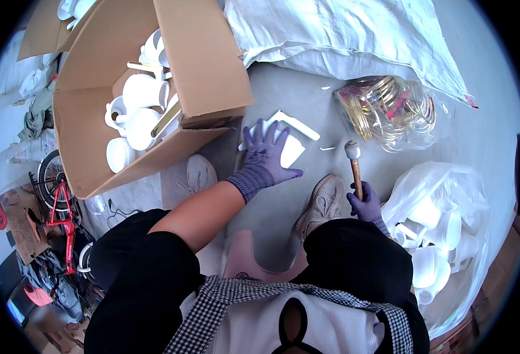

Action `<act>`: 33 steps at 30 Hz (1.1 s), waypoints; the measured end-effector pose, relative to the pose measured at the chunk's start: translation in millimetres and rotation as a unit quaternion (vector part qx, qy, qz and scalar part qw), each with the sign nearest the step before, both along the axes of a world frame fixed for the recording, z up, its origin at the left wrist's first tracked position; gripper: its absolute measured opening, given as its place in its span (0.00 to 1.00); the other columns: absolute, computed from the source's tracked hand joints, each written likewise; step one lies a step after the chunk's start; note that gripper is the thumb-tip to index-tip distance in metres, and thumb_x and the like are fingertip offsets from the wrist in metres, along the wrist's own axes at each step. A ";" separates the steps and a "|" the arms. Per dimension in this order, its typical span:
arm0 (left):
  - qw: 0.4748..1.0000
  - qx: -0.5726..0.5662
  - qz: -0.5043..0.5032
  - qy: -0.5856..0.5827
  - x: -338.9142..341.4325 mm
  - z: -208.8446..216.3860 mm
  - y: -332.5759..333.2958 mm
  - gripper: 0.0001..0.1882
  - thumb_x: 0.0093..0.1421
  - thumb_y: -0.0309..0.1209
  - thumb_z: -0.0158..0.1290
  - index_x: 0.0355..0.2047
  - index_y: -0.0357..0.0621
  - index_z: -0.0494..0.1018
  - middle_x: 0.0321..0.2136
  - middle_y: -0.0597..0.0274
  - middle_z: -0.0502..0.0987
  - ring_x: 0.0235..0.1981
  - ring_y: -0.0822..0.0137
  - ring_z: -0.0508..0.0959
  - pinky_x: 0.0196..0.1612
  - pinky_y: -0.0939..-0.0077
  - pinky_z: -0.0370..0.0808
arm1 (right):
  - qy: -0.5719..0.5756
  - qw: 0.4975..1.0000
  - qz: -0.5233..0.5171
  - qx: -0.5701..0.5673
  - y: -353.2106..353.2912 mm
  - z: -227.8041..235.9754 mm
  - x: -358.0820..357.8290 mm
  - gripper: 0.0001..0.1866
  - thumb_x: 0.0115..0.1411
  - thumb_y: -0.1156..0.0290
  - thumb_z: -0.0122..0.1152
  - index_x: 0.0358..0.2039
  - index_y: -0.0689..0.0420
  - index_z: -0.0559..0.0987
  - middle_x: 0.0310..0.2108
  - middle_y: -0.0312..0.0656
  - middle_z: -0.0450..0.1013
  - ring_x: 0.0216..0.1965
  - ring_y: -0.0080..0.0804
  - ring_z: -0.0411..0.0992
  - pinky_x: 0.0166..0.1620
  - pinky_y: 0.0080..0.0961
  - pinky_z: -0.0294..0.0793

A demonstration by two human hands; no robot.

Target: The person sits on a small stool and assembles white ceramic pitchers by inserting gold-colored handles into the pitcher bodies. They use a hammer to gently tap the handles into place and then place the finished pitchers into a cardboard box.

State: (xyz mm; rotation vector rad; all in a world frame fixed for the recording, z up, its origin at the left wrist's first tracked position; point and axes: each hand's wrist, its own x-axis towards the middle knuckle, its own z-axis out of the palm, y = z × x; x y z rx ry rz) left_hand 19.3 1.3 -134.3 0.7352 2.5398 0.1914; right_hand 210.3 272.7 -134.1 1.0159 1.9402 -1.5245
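Observation:
My left hand (pixel 264 160), in a purple glove, lies palm down with its fingers spread over a flat white piece (pixel 292 152) on the grey floor. Part of that piece is hidden under the glove. Against its far side sits a white bar-shaped piece (pixel 298 125), which looks like plastic. In my gloved right hand (pixel 366 205) is a hammer (pixel 355 168), gripped by its wooden handle with the worn metal head pointing up and away from me. Small white scraps (pixel 327 148) lie between the hammer and the white pieces.
An open cardboard box (pixel 212 65) of white cups and handled pots (pixel 143 93) stands left. White woven sack (pixel 342 35) lies ahead; a clear bag of gold-coloured rings (pixel 384 109) is beside it. More white cups fill a plastic bag (pixel 475 203) right. A red bicycle (pixel 69 236) is far left.

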 end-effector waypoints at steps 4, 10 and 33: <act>0.998 -0.024 0.045 -0.034 6.6 -3.4 -6.8 0.54 0.41 0.62 0.62 0.66 0.53 0.61 0.68 0.47 0.50 0.69 0.35 0.43 0.66 0.29 0.41 | -0.053 0.991 0.071 0.102 6.8 -28.8 11.0 0.15 0.62 0.59 0.63 0.34 0.60 0.77 0.17 0.37 0.68 0.18 0.24 0.69 0.24 0.27 0.69; 0.999 0.037 -0.021 -0.014 2.6 -9.3 13.0 0.48 0.38 0.54 0.64 0.61 0.51 0.66 0.64 0.50 0.56 0.68 0.33 0.44 0.66 0.27 0.41 | 0.054 0.985 0.112 0.121 -15.5 -4.9 -31.5 0.17 0.62 0.57 0.60 0.33 0.61 0.76 0.21 0.48 0.71 0.24 0.43 0.72 0.31 0.38 0.69; 0.998 0.027 -0.056 -0.027 -14.5 -4.6 1.7 0.48 0.37 0.55 0.64 0.60 0.51 0.66 0.63 0.51 0.58 0.67 0.37 0.47 0.65 0.28 0.44 | 0.142 0.927 0.182 0.295 -3.1 -9.0 -31.7 0.16 0.57 0.57 0.65 0.32 0.57 0.77 0.27 0.50 0.73 0.31 0.53 0.73 0.34 0.45 0.69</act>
